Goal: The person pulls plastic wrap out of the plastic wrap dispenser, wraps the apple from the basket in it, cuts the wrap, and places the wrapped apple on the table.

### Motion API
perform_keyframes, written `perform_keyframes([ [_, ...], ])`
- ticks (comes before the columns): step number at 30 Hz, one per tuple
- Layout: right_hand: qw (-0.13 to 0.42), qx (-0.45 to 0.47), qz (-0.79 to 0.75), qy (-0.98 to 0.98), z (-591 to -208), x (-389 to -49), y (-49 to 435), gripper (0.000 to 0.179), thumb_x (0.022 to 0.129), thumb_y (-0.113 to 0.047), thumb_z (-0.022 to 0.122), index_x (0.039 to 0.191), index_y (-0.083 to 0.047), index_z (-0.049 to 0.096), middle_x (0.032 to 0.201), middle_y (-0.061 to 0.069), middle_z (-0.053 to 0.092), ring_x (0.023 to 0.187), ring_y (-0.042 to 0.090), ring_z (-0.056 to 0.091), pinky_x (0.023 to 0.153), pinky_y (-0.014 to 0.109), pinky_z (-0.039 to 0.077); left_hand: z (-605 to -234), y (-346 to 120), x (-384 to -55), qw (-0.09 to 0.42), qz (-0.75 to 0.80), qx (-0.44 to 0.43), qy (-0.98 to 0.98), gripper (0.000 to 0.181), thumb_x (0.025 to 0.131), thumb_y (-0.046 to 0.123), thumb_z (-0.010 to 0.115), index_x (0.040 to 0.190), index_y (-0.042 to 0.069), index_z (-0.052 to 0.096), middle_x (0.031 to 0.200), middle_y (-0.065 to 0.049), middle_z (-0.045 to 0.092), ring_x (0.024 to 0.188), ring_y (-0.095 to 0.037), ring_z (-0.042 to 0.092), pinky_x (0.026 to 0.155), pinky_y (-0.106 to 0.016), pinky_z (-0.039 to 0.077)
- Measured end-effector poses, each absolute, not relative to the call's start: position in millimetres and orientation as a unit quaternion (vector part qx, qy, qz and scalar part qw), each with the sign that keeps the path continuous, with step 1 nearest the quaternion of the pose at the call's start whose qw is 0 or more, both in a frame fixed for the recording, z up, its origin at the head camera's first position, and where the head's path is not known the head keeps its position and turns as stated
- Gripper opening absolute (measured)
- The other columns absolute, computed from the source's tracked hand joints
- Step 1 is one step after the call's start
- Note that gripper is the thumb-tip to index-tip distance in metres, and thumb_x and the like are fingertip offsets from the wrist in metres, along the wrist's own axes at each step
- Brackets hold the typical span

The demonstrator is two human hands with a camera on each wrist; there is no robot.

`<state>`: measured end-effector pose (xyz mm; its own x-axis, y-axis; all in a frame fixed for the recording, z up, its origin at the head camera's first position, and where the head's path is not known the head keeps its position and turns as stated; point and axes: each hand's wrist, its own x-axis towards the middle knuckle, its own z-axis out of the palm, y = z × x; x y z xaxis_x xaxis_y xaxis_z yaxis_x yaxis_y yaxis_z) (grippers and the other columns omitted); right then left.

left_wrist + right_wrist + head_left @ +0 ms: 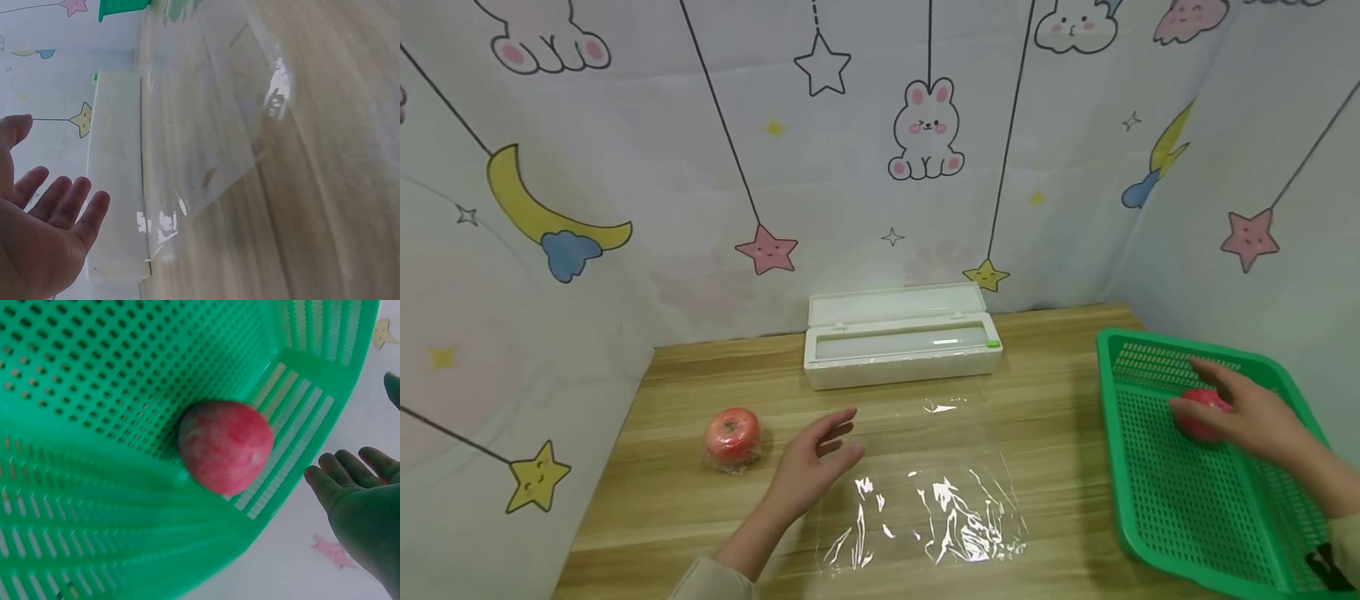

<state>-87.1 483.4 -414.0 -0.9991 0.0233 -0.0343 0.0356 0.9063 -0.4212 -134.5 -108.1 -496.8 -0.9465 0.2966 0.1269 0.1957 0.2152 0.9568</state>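
My right hand [1255, 417] hovers over the green basket [1116, 467], fingers apart, holding nothing. Beneath it a red apple [225, 447] lies inside by the slotted end wall, partly covered by the hand in the head view. A sheet of clear cling film [925, 492], shiny and wrinkled toward its front edge, is spread on the table. Above the film's left side is my left hand [812, 462], relaxed and empty. Behind the sheet stands a white cling film dispenser [902, 371] with its lid raised. Off to the left sits another red apple [732, 435], wrapped in clear film.
A wood-grain table [1052, 400] carries everything. White cloth [700, 250] printed with stars, moons and rabbits rises behind it and along both sides. At the right, the basket stands close to the side cloth.
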Motion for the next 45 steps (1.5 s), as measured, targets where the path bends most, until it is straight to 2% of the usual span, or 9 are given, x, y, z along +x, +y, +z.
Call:
perform_keyframes([
  [7,0.028,0.024,-0.186,0.982,-419.9,-86.6,502.8,0.094,0.106,-0.044,0.065,0.155,0.023,0.022,0.150,0.053,0.031,0.129,0.072,0.037,0.097,0.082,0.038,-505.1,-113.8,-129.8,0.023,0.584,0.153,0.797,0.057,0.094,0.014,0.083,0.145,-0.001,0.062,0.147,-0.018,0.064,0.135,-0.038,0.062,0.112,-0.047,0.052],
  [14,0.056,0.034,-0.177,0.982,-430.9,-85.8,513.1,0.101,0.105,-0.050,0.065,0.152,0.027,0.020,0.142,0.057,0.033,0.121,0.073,0.043,0.091,0.081,0.045,-509.3,-117.1,-128.1,0.030,0.585,0.152,0.796,0.061,0.093,0.014,0.085,0.146,-0.002,0.061,0.148,-0.022,0.062,0.136,-0.038,0.061,0.113,-0.048,0.050],
  [20,0.053,0.033,-0.168,0.984,-432.9,-86.2,516.0,0.101,0.104,-0.048,0.065,0.148,0.032,0.021,0.135,0.059,0.036,0.116,0.072,0.048,0.087,0.077,0.050,-510.9,-119.8,-126.0,0.034,0.585,0.149,0.797,0.063,0.092,0.017,0.086,0.147,-0.001,0.061,0.149,-0.020,0.062,0.138,-0.038,0.060,0.115,-0.049,0.049],
  [24,0.054,0.037,-0.161,0.985,-435.0,-87.0,520.6,0.104,0.103,-0.049,0.066,0.146,0.034,0.021,0.135,0.061,0.035,0.116,0.074,0.046,0.086,0.078,0.050,-511.0,-122.1,-125.0,0.039,0.583,0.144,0.799,0.064,0.092,0.019,0.087,0.148,0.001,0.060,0.150,-0.019,0.061,0.138,-0.037,0.060,0.115,-0.048,0.049],
  [30,0.069,0.054,-0.154,0.984,-438.6,-88.7,523.0,0.107,0.103,-0.054,0.065,0.146,0.034,0.020,0.134,0.061,0.033,0.118,0.075,0.042,0.088,0.080,0.048,-511.4,-124.6,-123.7,0.043,0.584,0.143,0.798,0.065,0.092,0.019,0.087,0.147,0.000,0.060,0.150,-0.021,0.061,0.138,-0.038,0.060,0.114,-0.049,0.049],
  [37,0.063,0.046,-0.163,0.984,-445.8,-93.4,525.5,0.106,0.104,-0.050,0.065,0.146,0.035,0.017,0.132,0.061,0.036,0.113,0.074,0.048,0.083,0.077,0.051,-513.0,-125.4,-123.2,0.041,0.585,0.142,0.797,0.064,0.091,0.017,0.087,0.146,-0.001,0.061,0.148,-0.021,0.062,0.136,-0.039,0.061,0.114,-0.051,0.049],
  [45,0.061,0.053,-0.144,0.986,-456.1,-99.4,533.1,0.108,0.102,-0.052,0.068,0.142,0.037,0.020,0.129,0.061,0.036,0.112,0.075,0.047,0.086,0.078,0.050,-516.0,-125.8,-122.2,0.045,0.584,0.139,0.798,0.064,0.090,0.017,0.088,0.146,0.000,0.061,0.148,-0.019,0.063,0.136,-0.039,0.061,0.114,-0.051,0.049],
])
